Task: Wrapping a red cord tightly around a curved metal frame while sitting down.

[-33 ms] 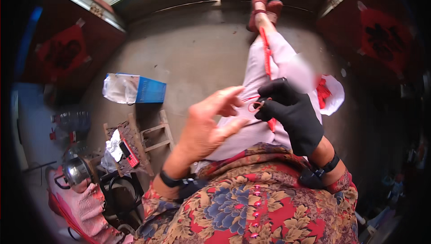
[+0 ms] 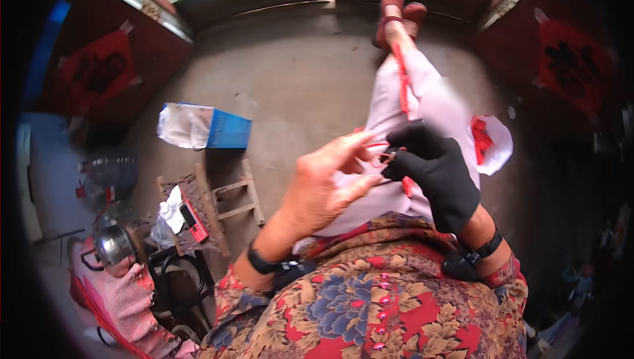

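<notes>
My bare left hand (image 2: 330, 177) is raised over my lap, its thumb and forefinger apart beside a small loop. In its black glove, my right hand (image 2: 432, 177) pinches a thin red cord (image 2: 382, 160), which curls into that loop between the two hands. A short straight stretch of red strand runs above the loop toward the left fingers; whether they touch it is unclear. Along my pink-trousered legs (image 2: 386, 98) lies a narrow red coiled or braided strip (image 2: 403, 88). Part of it is hidden behind the right hand.
Right of my legs sits a white bag (image 2: 500, 146) with red material inside. To the left stand a blue box (image 2: 231, 129) with a white liner and a small wooden stool (image 2: 214, 214), a red phone (image 2: 193, 224) resting on it. A metal pot (image 2: 115, 247) is at lower left.
The view has shifted slightly, moving everything a little to the right. My left fingertips have come nearer the loop and my right hand. The right hand keeps its pinch on the cord.
</notes>
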The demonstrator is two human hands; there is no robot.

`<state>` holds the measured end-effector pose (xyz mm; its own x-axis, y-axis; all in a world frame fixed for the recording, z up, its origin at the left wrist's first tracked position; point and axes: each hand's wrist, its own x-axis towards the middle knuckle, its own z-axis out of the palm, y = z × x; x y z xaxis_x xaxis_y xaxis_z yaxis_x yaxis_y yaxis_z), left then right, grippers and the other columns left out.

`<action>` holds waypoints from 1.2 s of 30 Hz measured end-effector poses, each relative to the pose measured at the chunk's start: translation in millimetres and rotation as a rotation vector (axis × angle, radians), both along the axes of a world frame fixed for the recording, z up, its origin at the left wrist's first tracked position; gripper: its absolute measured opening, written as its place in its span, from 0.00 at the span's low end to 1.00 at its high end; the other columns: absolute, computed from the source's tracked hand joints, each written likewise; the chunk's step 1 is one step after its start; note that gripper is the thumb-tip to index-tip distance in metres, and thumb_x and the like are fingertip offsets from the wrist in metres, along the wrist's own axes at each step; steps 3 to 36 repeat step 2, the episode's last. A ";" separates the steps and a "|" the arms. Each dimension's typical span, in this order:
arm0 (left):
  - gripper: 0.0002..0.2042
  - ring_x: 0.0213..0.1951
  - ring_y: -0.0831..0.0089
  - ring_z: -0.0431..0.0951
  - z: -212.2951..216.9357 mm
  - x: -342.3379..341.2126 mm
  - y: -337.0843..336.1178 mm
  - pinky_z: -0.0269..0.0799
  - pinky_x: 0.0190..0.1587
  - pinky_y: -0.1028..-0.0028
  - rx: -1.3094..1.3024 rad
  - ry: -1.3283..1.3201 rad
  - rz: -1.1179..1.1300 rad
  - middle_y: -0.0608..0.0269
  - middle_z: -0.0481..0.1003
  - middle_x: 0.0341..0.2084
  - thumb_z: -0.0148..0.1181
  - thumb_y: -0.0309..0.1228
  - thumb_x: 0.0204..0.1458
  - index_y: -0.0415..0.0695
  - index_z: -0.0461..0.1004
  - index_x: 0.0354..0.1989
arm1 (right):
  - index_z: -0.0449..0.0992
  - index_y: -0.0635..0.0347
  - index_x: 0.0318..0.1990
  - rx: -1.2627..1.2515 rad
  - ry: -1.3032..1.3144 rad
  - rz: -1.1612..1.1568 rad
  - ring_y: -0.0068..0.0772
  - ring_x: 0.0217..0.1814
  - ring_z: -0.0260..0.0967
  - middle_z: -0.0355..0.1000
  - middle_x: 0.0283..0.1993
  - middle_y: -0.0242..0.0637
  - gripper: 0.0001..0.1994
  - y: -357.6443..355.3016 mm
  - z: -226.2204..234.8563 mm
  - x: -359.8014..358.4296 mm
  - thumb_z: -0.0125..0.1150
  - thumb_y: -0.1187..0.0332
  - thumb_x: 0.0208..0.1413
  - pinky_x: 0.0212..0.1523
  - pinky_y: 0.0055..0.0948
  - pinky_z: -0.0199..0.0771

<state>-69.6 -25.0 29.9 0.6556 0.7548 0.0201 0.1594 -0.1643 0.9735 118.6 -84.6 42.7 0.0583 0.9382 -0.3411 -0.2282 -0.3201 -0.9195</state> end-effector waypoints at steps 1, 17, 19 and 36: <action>0.20 0.37 0.79 0.76 -7.8 -2.5 -0.6 0.72 0.39 0.80 0.004 0.018 -0.022 0.61 0.77 0.36 0.63 0.23 0.50 0.40 0.70 0.53 | 0.71 0.63 0.44 0.016 0.004 0.014 0.23 0.35 0.73 0.72 0.36 0.34 0.10 2.3 -3.6 -4.0 0.57 0.79 0.53 0.41 0.24 0.76; 0.20 0.37 0.79 0.76 -5.6 -16.9 3.1 0.72 0.39 0.80 0.022 0.047 0.018 0.61 0.77 0.36 0.63 0.23 0.50 0.40 0.70 0.53 | 0.71 0.63 0.44 -0.013 -0.022 0.052 0.26 0.39 0.73 0.73 0.40 0.35 0.10 2.2 -10.8 -4.2 0.57 0.79 0.54 0.41 0.24 0.76; 0.20 0.37 0.79 0.76 -5.6 -16.9 3.1 0.72 0.39 0.80 0.022 0.047 0.018 0.61 0.77 0.36 0.63 0.23 0.50 0.40 0.70 0.53 | 0.71 0.63 0.44 -0.013 -0.022 0.052 0.26 0.39 0.73 0.73 0.40 0.35 0.10 2.2 -10.8 -4.2 0.57 0.79 0.54 0.41 0.24 0.76; 0.20 0.37 0.79 0.76 -5.6 -16.9 3.1 0.72 0.39 0.80 0.022 0.047 0.018 0.61 0.77 0.36 0.63 0.23 0.50 0.40 0.70 0.53 | 0.71 0.63 0.44 -0.013 -0.022 0.052 0.26 0.39 0.73 0.73 0.40 0.35 0.10 2.2 -10.8 -4.2 0.57 0.79 0.54 0.41 0.24 0.76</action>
